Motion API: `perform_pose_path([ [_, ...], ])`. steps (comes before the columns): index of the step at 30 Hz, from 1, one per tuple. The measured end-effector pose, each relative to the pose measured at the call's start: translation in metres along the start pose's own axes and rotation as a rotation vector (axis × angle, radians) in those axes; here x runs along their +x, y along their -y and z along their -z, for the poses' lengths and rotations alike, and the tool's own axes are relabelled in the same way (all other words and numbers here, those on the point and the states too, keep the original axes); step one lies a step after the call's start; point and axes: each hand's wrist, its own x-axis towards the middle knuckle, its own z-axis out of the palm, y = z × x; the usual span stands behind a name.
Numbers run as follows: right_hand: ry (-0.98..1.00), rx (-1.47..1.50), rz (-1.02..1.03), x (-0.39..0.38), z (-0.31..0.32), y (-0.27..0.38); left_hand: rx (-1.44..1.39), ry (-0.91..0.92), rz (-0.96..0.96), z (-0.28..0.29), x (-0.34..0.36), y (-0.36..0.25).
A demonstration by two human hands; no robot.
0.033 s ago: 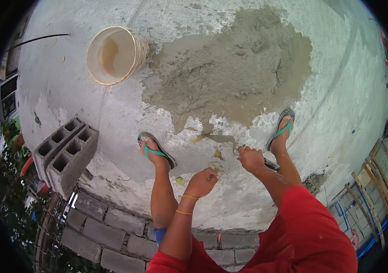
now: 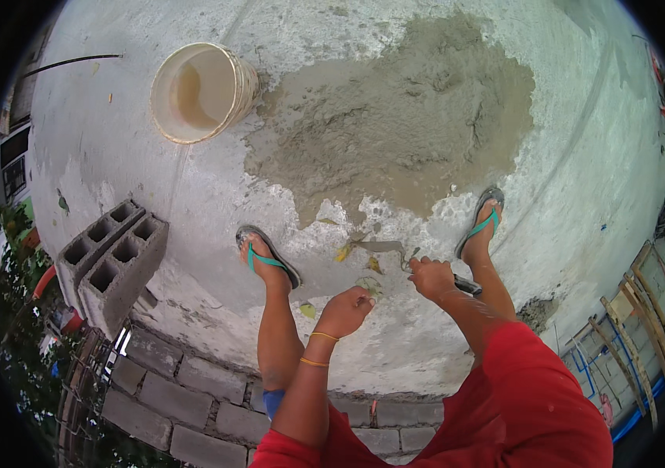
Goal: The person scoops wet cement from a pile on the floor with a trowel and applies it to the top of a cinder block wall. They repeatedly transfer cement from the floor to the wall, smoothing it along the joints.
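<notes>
My right hand (image 2: pixel 432 279) is closed around the dark handle of a trowel (image 2: pixel 380 246). The trowel's narrow grey blade points left, low over the concrete beside a few yellow leaves (image 2: pixel 343 253). Loosely curled, my left hand (image 2: pixel 346 310) hangs to the left of it, and nothing shows in its fingers. Beyond both hands a wide patch of wet grey mortar (image 2: pixel 395 117) is spread on the slab. At its left stands a whitish bucket (image 2: pixel 245 86) with murky water low inside.
Two hollow concrete blocks (image 2: pixel 124 273) stand at the left, near the slab's edge. Behind them are plants (image 2: pixel 5 304). My sandalled feet (image 2: pixel 268 260) are planted apart on the slab (image 2: pixel 582 195). Below lies a block wall (image 2: pixel 215 382); wooden poles (image 2: pixel 645 327) lean at the right.
My right hand and the trowel have shifted very slightly toward me, with the blade a little lower in view. The left hand stays in place.
</notes>
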Motion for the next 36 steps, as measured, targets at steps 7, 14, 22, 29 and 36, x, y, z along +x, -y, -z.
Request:
perform_pose_path([
  [7, -0.116, 0.475, -0.071, 0.042, 0.016, 0.067, 0.047, 0.119, -0.057, 0.013, -0.003, 0.007],
  [14, 0.182, 1.091, -0.089, 0.143, 0.045, 0.184, 0.270, 0.119, -0.020, 0.022, -0.007, 0.012],
  [22, 0.083, 1.231, -0.260, 0.131, 0.102, -0.076, 0.163, 0.019, -0.024, -0.036, 0.031, 0.001],
  [29, -0.199, 1.310, -0.375, 0.068, 0.165, -0.319, 0.068, -0.008, 0.068, -0.059, 0.069, -0.033],
  [36, -0.150, 1.420, -0.268, 0.051, 0.191, -0.295, 0.111, 0.075, 0.046, -0.095, 0.098, -0.037],
])
